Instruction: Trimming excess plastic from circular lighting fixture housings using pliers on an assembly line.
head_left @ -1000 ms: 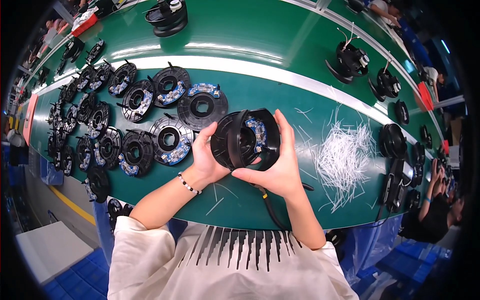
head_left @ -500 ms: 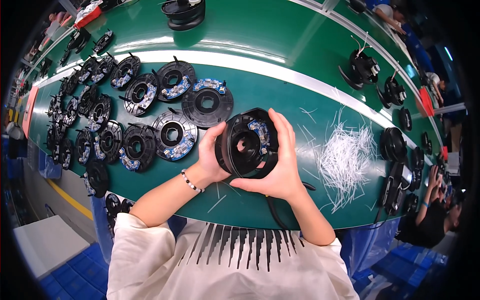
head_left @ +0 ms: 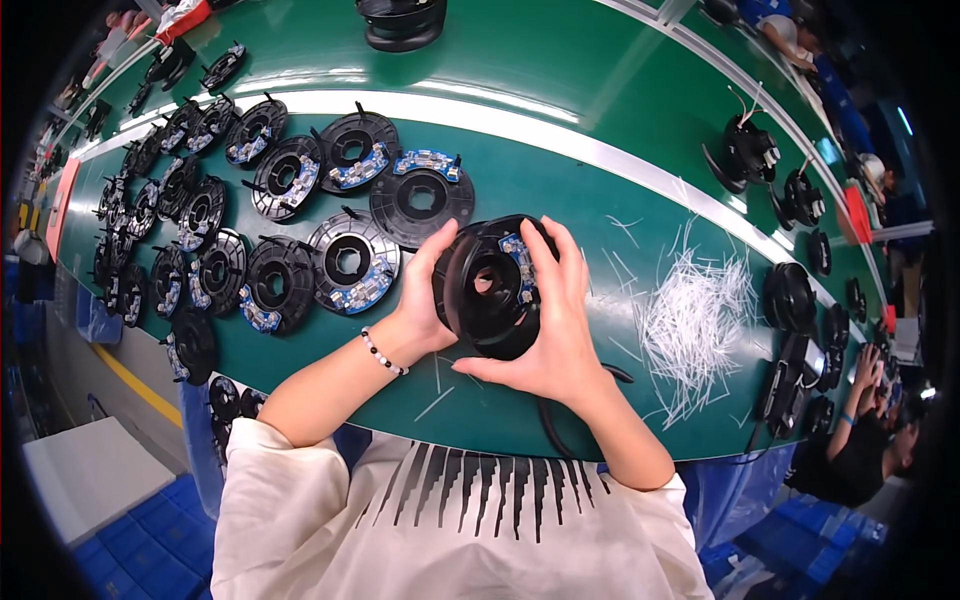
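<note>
Between my hands, above the green bench, is a round black plastic housing (head_left: pixel 478 325) with a hole in its middle and a curved blue circuit board (head_left: pixel 518 262) inside. My left hand (head_left: pixel 425 300) grips its left side, thumb on the rim. My right hand (head_left: pixel 562 330) wraps its right side, fingers over the top edge and thumb under the lower rim. Just left of it lies a black disc (head_left: pixel 420 215) with a blue board at its top edge. Another disc (head_left: pixel 350 245) with a board lies beside my left wrist.
Many similar black discs (head_left: pixel 277 290) cover the bench's left side. A heap of thin white strips (head_left: pixel 697 315) lies to the right, with black housings (head_left: pixel 788 297) beyond. A black cable (head_left: pixel 553 425) runs near my right forearm. A white metal strip (head_left: pixel 470 112) crosses behind. Another person's arm (head_left: pixel 850 405) shows far right.
The housing has turned slightly between my hands. My right fingers have come inward over its upper rim. The whole view has shifted a little.
</note>
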{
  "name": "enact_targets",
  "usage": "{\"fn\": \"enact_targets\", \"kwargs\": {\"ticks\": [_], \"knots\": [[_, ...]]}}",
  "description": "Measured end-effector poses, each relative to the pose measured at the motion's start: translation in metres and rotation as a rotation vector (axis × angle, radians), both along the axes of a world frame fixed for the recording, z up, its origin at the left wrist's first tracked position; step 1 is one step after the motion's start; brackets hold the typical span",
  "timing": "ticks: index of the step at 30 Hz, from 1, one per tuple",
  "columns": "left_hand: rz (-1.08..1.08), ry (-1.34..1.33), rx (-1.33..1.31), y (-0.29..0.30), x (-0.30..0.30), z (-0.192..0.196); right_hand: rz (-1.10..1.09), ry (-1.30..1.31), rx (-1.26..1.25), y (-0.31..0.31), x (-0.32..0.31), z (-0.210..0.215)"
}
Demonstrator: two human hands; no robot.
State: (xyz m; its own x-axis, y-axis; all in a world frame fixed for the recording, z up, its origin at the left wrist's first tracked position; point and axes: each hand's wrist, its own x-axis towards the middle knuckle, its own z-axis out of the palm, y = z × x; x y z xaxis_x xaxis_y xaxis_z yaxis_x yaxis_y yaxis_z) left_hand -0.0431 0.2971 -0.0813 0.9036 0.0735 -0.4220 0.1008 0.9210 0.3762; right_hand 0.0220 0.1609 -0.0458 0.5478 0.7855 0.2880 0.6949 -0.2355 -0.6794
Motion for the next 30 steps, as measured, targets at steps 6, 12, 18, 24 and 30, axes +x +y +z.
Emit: {"fn": "enact_targets", "kwargs": {"ticks": [6,12,18,24,30], "knots": [[0.015,-0.016,-0.067,-0.007,-0.003,-0.006,0.173,0.071,0.008,0.001,0.012,0.001],[-0.028,-0.098,-0.074,-0.005,-0.003,-0.006,0.039,0.03,-0.041,0.006,0.003,-0.008],[-0.05,-0.121,-0.065,-0.003,-0.004,-0.005,0.002,0.022,-0.111,0.007,0.003,-0.005],[0.013,-0.297,0.083,-0.011,-0.008,-0.003,-0.106,-0.018,0.02,0.002,-0.007,-0.02],[0.152,-0.318,0.126,-0.024,0.001,0.004,-0.305,-0.041,0.24,-0.001,-0.015,-0.018]]}}
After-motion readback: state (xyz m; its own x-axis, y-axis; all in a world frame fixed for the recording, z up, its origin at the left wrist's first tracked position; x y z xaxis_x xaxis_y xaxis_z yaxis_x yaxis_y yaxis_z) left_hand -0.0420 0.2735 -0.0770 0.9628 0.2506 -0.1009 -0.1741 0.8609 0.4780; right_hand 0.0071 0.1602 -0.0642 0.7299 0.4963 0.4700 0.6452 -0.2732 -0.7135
